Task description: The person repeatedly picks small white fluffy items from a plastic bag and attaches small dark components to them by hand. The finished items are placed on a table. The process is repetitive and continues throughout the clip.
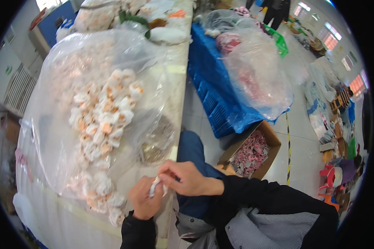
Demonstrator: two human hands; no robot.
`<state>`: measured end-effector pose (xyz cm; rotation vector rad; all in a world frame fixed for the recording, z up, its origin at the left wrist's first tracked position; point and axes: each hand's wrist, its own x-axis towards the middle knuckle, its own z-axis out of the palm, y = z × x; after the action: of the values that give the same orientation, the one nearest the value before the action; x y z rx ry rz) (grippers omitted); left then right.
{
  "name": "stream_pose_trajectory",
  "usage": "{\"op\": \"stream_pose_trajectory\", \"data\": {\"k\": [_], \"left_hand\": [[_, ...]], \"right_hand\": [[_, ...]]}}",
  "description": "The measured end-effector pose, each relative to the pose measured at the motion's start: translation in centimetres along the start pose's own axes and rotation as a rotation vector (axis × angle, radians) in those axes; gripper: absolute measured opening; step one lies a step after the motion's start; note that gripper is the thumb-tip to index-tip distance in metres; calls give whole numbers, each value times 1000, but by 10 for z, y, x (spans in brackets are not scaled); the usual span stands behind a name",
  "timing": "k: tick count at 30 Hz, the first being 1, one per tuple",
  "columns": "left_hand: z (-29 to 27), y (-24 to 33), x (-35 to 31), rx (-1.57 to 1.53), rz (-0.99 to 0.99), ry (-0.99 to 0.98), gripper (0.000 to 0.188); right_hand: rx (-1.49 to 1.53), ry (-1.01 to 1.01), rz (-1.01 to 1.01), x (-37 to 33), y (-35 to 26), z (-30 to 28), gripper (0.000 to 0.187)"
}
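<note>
Over the table's right edge, my left hand (pixel 144 198) is closed around a small white piece (pixel 155 187) that looks soft, like the ones in the pile. From the right, my right hand (pixel 183 177) meets it, its fingers pinched at the top of the same piece. Most of the piece is hidden by my fingers, so its exact kind cannot be made out. Left of my hands, a heap of small white and orange soft pieces (pixel 106 112) spills out of a large clear plastic bag (pixel 50 124). Just beyond my hands lies a clear bag of small dull-coloured bits (pixel 153 145).
Right of the table (pixel 176 83), a blue crate lined with blue sheeting (pixel 212 83) holds clear bags of pink material (pixel 253 74). Near my knee stands a cardboard box (pixel 274 143) of pink and grey scraps. More filled bags (pixel 96 16) lie at the table's far end.
</note>
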<state>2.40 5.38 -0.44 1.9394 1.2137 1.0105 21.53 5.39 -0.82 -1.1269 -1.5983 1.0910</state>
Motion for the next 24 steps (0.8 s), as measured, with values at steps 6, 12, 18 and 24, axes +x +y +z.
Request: {"op": "stream_pose_trajectory", "data": {"k": [6, 12, 18, 24], "left_hand": [[1, -3, -2, 17, 89, 30, 3], [7, 1, 3, -8, 32, 76, 14], [5, -8, -2, 9, 80, -40, 19], [5, -8, -2, 24, 63, -49, 10]], "right_hand": [[23, -43, -1, -1, 2, 5, 13], [12, -146, -26, 3, 3, -6, 12], [39, -138, 27, 1, 7, -3, 12], [-17, -78, 29, 0, 7, 1, 13]]}}
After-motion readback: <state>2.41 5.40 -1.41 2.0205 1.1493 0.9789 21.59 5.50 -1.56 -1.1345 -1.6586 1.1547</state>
